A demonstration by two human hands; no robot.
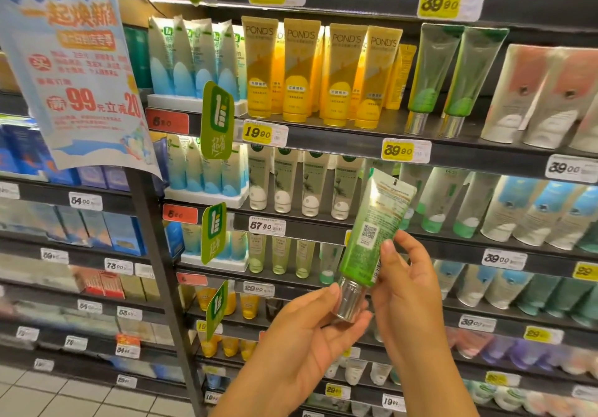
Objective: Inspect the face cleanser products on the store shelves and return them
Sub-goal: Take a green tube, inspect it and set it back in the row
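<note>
I hold a green face cleanser tube (372,232) with a silver cap in front of the shelves, cap down, its printed back with a QR code facing me. My left hand (310,329) cups the silver cap from below, with the thumb alongside it. The tube's lower green part is pinched by the fingers of my right hand (407,284). Two matching green tubes (453,76) with silver caps stand on the upper shelf, right of the yellow Pond's tubes (317,73).
Dark shelves (339,139) carry rows of cleanser tubes with yellow, white and red price tags. A blue promotional poster (74,67) hangs at the upper left. Green hanging tags (217,118) jut out from the shelf edges. Boxed products fill the left bay; tiled floor shows at the bottom left.
</note>
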